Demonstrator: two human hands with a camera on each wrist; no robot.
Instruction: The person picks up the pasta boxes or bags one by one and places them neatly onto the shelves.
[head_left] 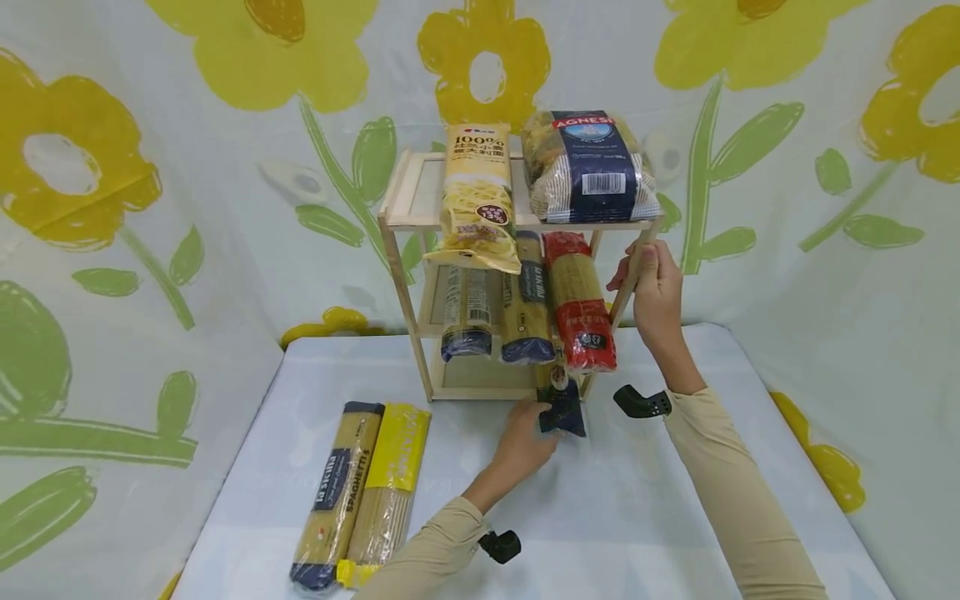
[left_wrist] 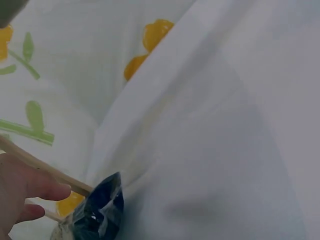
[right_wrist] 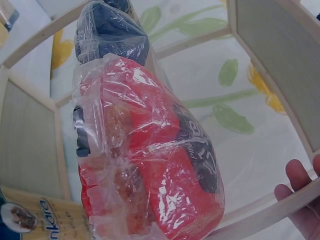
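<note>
A small wooden shelf rack with three levels stands in the middle. My right hand grips its right upright; in the right wrist view its fingertips show around the wood. On the bottom level lies a pasta pack with a dark blue end, which juts out past the front edge. My left hand is at that end, fingers touching its left side; the left wrist view shows fingers beside the blue wrapper, not wrapped around it.
The middle level bears a red pasta pack and two blue-ended spaghetti packs. A yellow pasta bag and an Agnesi bag lie on top. At the table's left are a spaghetti pack and a yellow-wrapped pack.
</note>
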